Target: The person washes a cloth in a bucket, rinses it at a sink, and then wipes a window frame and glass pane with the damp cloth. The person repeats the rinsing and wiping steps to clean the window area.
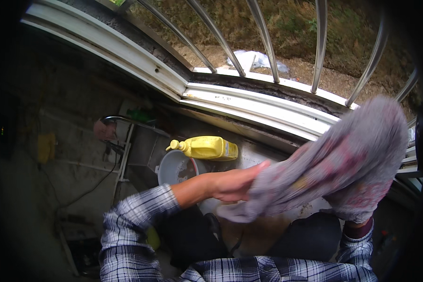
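A grey patterned cloth, blurred by motion, stretches from the middle to the right of the view. My left hand touches its left end, the fingers partly hidden by the fabric. Draped in the cloth's right part is my right hand, which is covered; only the wrist shows below it. The cloth is raised in front of the white window frame. A yellow jug with a pump top lies beyond my left forearm, beside a grey bucket holding murky liquid.
Curved metal bars stand outside the window frame. At the left, a chrome faucet rises near a pink item, and a yellow cloth-like item is further left. A dark cable runs down the wall. My knees are below.
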The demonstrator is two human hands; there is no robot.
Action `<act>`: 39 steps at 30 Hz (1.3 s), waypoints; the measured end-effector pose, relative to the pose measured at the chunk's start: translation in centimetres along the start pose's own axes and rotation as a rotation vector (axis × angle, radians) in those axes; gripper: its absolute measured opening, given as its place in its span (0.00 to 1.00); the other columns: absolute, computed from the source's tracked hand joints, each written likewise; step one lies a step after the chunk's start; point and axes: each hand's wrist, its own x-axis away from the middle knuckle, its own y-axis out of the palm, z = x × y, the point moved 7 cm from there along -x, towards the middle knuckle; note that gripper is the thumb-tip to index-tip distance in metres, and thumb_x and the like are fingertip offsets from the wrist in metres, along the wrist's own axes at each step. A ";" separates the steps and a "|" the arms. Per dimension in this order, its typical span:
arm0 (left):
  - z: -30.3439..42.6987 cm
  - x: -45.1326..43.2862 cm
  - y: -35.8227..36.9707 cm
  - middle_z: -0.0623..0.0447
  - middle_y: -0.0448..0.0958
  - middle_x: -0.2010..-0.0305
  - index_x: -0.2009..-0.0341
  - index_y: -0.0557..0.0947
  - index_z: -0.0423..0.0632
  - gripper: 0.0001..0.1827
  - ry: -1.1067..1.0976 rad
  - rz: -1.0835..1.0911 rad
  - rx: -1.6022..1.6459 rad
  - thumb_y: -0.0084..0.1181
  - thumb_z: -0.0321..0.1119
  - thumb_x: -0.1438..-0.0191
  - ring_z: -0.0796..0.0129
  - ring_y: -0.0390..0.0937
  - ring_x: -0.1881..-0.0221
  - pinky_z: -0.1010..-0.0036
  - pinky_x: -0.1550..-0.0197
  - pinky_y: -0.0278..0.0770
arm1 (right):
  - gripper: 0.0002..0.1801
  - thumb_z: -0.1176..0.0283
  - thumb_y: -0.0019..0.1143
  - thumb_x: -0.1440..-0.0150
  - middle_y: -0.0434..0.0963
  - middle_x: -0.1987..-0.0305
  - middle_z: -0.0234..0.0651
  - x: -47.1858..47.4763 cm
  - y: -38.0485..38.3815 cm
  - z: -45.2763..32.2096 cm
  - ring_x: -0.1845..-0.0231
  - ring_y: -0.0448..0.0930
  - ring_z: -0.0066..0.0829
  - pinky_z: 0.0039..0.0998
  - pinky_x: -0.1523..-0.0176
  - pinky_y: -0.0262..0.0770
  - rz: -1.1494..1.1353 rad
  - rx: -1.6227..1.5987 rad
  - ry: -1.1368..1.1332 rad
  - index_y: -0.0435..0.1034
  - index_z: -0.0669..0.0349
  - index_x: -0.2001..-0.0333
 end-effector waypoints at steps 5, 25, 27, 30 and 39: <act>3.9 1.5 2.8 0.49 0.66 0.48 0.42 0.59 0.46 0.38 0.389 0.235 -1.128 0.59 0.42 0.55 0.69 0.63 0.47 0.72 0.46 0.61 | 0.43 0.53 0.57 0.56 0.64 0.46 0.44 0.0 -1.1 -0.1 0.47 0.68 0.38 0.39 0.47 0.67 0.028 -0.073 -0.010 0.49 0.62 0.43; 22.6 17.9 0.2 0.52 0.73 0.82 0.58 0.74 0.51 0.12 0.575 1.809 -1.916 0.46 0.33 0.48 0.66 0.71 0.83 0.71 0.79 0.69 | 0.40 0.53 0.57 0.56 0.71 0.52 0.39 -4.4 0.6 4.4 0.53 0.73 0.31 0.36 0.49 0.69 -0.043 0.443 0.038 0.54 0.61 0.44; 22.3 19.4 -1.6 0.51 0.71 0.88 0.54 0.72 0.46 0.14 0.813 1.580 -1.419 0.39 0.36 0.43 0.74 0.70 0.87 0.80 0.85 0.65 | 0.39 0.53 0.57 0.56 0.71 0.52 0.39 -4.9 0.8 4.1 0.53 0.73 0.31 0.36 0.49 0.69 -0.047 0.471 0.027 0.54 0.62 0.44; 21.7 22.7 -2.8 0.46 0.75 0.76 0.57 0.70 0.39 0.15 1.237 1.363 -0.891 0.33 0.35 0.40 0.69 0.74 0.81 0.81 0.80 0.73 | 0.39 0.54 0.57 0.56 0.71 0.53 0.39 -6.1 2.0 3.8 0.53 0.73 0.32 0.36 0.50 0.69 -0.076 0.520 -0.021 0.54 0.62 0.45; 19.8 15.6 -12.1 0.41 0.73 0.76 0.62 0.69 0.40 0.12 0.525 1.759 -2.460 0.44 0.25 0.54 0.50 0.72 0.68 0.60 0.63 0.66 | 0.37 0.55 0.56 0.55 0.71 0.53 0.40 -12.9 9.0 6.2 0.53 0.73 0.34 0.36 0.50 0.69 -0.196 0.912 -0.190 0.55 0.63 0.46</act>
